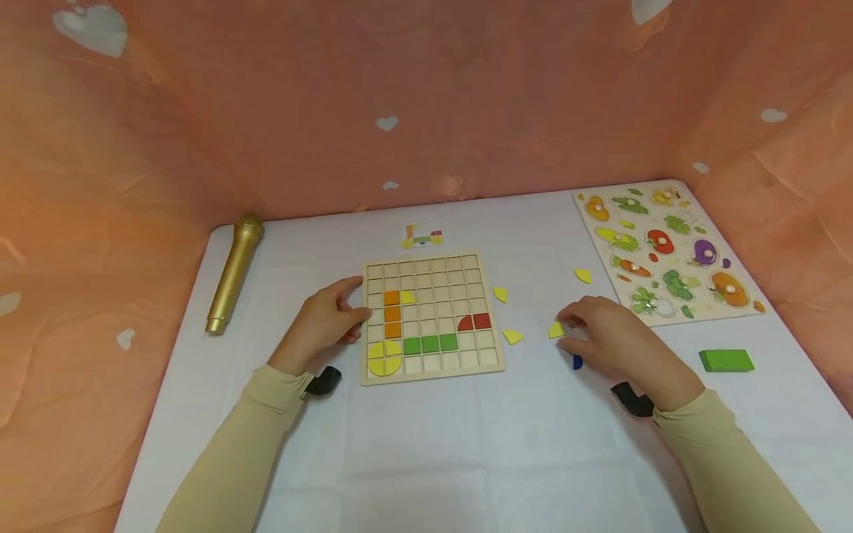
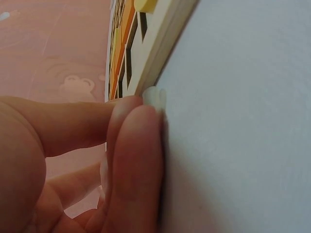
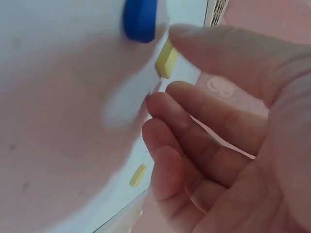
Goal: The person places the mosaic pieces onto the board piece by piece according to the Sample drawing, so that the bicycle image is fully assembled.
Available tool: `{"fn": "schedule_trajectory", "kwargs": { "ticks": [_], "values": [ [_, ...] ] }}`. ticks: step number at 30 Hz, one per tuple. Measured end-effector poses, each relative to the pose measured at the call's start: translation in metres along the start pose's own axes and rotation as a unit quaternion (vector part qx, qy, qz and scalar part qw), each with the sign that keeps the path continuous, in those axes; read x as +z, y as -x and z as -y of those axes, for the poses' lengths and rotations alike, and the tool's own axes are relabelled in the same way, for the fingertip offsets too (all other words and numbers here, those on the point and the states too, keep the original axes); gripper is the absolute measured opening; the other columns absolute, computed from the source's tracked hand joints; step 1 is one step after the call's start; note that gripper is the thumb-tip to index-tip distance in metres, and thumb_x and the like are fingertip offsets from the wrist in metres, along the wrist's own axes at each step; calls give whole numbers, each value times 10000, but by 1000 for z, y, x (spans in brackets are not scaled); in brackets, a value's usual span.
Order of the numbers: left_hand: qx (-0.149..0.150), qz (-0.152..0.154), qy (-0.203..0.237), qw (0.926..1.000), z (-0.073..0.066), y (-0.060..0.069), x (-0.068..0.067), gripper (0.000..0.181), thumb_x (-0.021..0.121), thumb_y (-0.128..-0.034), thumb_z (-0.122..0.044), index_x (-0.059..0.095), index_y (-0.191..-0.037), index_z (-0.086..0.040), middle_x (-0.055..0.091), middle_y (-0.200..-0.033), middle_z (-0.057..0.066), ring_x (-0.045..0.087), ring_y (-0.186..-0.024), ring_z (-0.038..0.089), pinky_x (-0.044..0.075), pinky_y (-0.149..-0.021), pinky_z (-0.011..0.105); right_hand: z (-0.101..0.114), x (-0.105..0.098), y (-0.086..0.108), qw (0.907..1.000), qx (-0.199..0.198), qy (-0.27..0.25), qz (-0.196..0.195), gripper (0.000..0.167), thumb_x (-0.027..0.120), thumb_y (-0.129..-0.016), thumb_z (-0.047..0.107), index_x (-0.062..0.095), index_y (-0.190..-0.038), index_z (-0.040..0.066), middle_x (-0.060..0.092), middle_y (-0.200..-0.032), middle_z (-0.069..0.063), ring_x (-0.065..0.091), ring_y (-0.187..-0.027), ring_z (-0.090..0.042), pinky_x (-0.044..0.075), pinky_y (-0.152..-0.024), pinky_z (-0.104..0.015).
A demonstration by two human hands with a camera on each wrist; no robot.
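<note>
My left hand (image 1: 321, 322) rests at the left edge of a wooden grid board (image 1: 426, 265), its thumb (image 2: 138, 150) against the rim. On the board sit orange squares (image 1: 392, 314), green squares (image 1: 430, 343), a red square (image 1: 481, 320) beside a red quarter piece (image 1: 465, 323), and yellow quarter pieces (image 1: 384, 358), four-part disc at lower left. Right of the board, my right hand (image 1: 609, 340) hovers with thumb and index finger on either side of a yellow quarter piece (image 1: 556, 330); a gap shows between them. A blue piece (image 3: 140, 20) lies beside the thumb.
Loose yellow quarter pieces (image 1: 512, 337) lie between board and right hand. A pattern card (image 1: 423, 234) is behind the board. A vegetable puzzle (image 1: 666, 259) lies at far right, a green block (image 1: 726, 360) in front of it. A gold microphone (image 1: 235, 274) lies at left.
</note>
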State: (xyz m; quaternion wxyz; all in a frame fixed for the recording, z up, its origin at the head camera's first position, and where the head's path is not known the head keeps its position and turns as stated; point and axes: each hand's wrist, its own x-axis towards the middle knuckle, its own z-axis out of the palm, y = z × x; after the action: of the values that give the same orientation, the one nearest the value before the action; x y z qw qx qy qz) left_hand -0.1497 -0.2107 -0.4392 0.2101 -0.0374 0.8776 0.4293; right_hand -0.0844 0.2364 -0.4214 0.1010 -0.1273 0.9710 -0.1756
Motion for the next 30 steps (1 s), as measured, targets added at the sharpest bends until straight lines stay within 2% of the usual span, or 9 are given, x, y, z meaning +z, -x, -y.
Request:
{"fn": "schedule_trajectory", "kwargs": {
  "ticks": [7, 12, 17, 22, 27, 30],
  "values": [
    [-54, 12, -16, 10000, 0, 0, 1, 740, 753, -1023, -230, 407, -1676, -226, 667, -881, 101, 684, -689, 189, 621, -682, 287, 0, 0, -7, 9998, -138, 88, 89, 283, 797, -963, 141, 777, -1239, 77, 718, -1229, -100, 693, -1118, -285, 599, -1001, -557],
    [-36, 4, -50, 10000, -1, 0, 1, 740, 748, -1027, -234, 401, -1679, -227, 672, -889, 104, 690, -692, 197, 625, -685, 295, 1, 0, -13, 9994, -321, 65, 71, 223, 773, -962, 112, 794, -1183, 88, 730, -1225, -88, 690, -1172, -304, 576, -1060, -568],
    [-68, 2, -31, 10000, -2, 0, 0, 740, 750, -1026, -237, 401, -1679, -228, 675, -891, 104, 688, -693, 197, 620, -686, 292, 7, -1, -19, 9988, -492, 1, 53, 195, 800, -948, 125, 799, -1141, 102, 743, -1180, -59, 685, -1149, -285, 576, -1051, -548],
    [-85, 18, 8, 10000, -1, 0, 1, 743, 751, -1027, -238, 398, -1681, -231, 671, -903, 107, 688, -701, 201, 621, -689, 294, 25, 1, -28, 9962, -864, -74, -96, 176, 811, -931, 110, 807, -1106, 102, 753, -1120, -31, 696, -1098, -256, 589, -1006, -508],
    [-95, 2, 30, 10000, 0, 0, 1, 742, 753, -1026, -237, 400, -1679, -230, 666, -911, 110, 688, -710, 207, 622, -696, 297, 56, 10, -44, 9915, -1284, -103, -169, 183, 827, -910, 107, 821, -1093, 100, 741, -1072, -12, 697, -1045, -209, 602, -963, -440],
    [-121, 6, 37, 9999, 1, 1, 2, 740, 755, -1025, -234, 404, -1677, -225, 664, -909, 112, 687, -709, 212, 623, -696, 299, 75, 18, -50, 9887, -1481, -202, -110, 166, 840, -906, 132, 828, -1070, 118, 720, -1021, 15, 661, -957, -153, 590, -882, -373]
  ]
}}
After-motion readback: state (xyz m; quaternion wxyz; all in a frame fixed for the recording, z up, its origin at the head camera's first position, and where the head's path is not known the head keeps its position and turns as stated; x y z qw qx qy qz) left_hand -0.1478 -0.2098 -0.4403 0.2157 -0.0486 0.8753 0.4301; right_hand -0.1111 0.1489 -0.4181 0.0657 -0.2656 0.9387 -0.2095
